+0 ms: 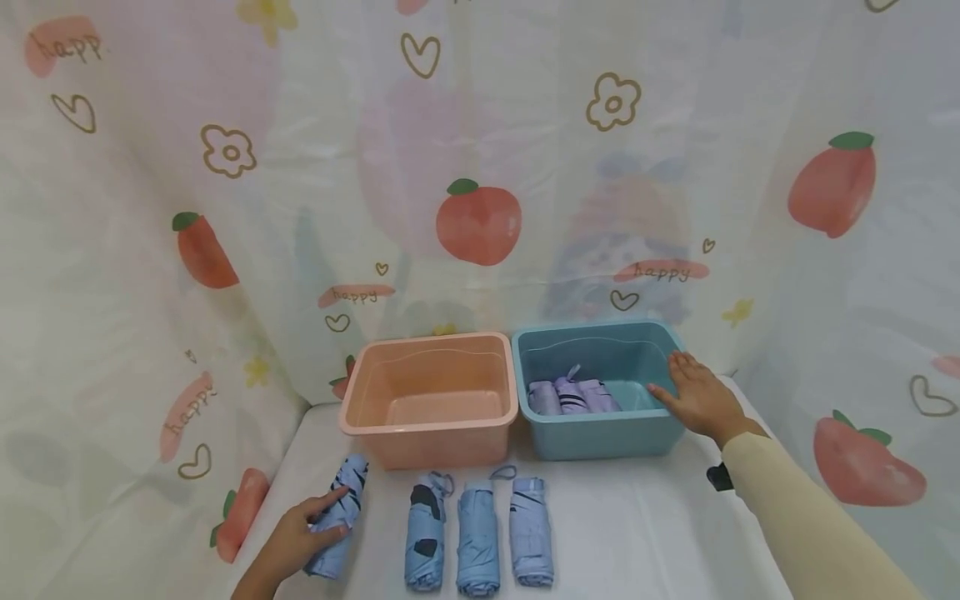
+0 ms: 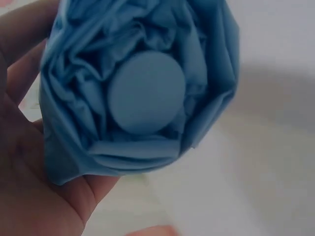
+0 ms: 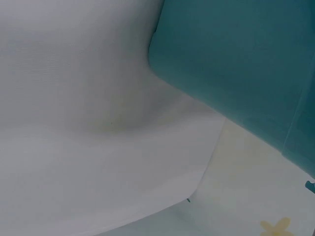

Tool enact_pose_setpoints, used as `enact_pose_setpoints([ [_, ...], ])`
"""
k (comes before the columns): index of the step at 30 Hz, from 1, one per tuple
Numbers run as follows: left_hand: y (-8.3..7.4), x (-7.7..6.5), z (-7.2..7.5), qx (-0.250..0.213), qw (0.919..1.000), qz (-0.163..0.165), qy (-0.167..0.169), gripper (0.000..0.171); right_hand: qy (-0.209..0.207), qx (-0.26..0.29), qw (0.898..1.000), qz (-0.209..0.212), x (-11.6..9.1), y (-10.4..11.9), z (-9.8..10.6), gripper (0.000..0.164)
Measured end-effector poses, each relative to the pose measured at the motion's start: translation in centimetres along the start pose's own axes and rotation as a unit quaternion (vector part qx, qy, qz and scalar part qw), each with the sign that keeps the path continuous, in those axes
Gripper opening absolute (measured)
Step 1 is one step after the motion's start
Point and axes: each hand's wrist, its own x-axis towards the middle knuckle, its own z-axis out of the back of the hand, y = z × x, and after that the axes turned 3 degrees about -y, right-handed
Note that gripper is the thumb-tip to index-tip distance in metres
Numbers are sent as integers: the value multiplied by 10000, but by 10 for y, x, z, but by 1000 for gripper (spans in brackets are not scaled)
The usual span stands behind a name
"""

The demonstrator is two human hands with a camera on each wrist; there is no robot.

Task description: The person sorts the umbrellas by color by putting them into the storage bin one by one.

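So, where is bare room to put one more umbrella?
On the table, between the rightmost blue umbrella, the teal bin and the right sleeve; also inside the peach bin. Crowded: the blue row, and the teal bin's left side, with lilac umbrellas.

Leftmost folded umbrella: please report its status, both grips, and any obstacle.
Left grip holding leftmost umbrella. Right grip empty, at right side of teal bin. No obstacle visible between umbrella and peach bin.
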Motion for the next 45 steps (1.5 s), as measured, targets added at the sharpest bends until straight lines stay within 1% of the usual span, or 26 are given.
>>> enact_pose_setpoints([
  [1,-3,-1,6,-1,9998,-194,-47,64,-2,-14,10000,-7,0,-1,0,93],
  [4,-15,-5,23,-33,9979,-627,-140,61,49,-66,10000,-18,0,-1,1,93],
  [7,-30,-6,36,-24,9956,-919,-160,60,103,-97,9999,-28,0,-1,2,94],
  [9,-38,-2,43,103,9952,-967,-127,61,116,-102,9999,-41,0,-1,3,95],
  [10,-42,2,47,181,9951,-975,-70,61,123,-88,9999,-50,0,0,2,95],
  [12,-50,13,53,341,9929,-1142,-30,62,112,-84,9999,-66,0,-1,1,95],
  [14,-58,26,60,408,9899,-1359,45,63,90,-62,9999,-85,1,0,-1,96],
  [15,-64,34,63,366,9877,-1516,93,63,91,-27,9999,-100,1,0,-2,96],
  [17,-78,50,66,388,9838,-1743,154,63,78,-2,9999,-129,1,-1,-2,97],
  [20,-102,71,69,325,9824,-1803,357,64,77,27,9999,-138,0,-1,-3,97],
  [22,-118,86,69,308,9819,-1815,449,65,73,-24,9999,-136,0,-2,-3,97],
  [24,-133,101,69,329,9796,-1917,505,66,53,-77,9999,-136,0,-3,-2,97],
  [26,-146,115,68,381,9743,-2144,574,65,35,-61,9999,-150,0,-3,-2,97],
  [28,-156,127,66,423,9708,-2269,649,63,52,-29,9998,-164,-1,-3,-2,97],
  [30,-165,137,62,464,9665,-2397,793,62,67,-49,9998,-166,-2,-4,-3,97],
  [31,-168,141,61,512,9648,-2430,867,62,65,-39,9998,-165,-3,-3,-5,97],
  [34,-176,151,55,654,9664,-2258,1043,62,34,-98,9998,-176,-3,-1,-8,96],
  [35,-179,154,53,724,9657,-2236,1107,63,19,-129,9998,-179,-3,0,-9,96],
  [38,-185,164,46,868,9674,-2018,1263,61,9,-113,9997,-196,-2,2,-11,95],
  [40,-187,173,40,962,9654,-1969,1411,60,44,-101,9998,-184,-1,3,-11,95],
  [43,-193,187,31,1165,9604,-1931,1639,57,23,-211,9997,-129,-1,1,-9,94],
  [45,-197,197,25,1497,9518,-2060,1708,56,-12,-270,9996,-116,-2,-2,-8,93],
])
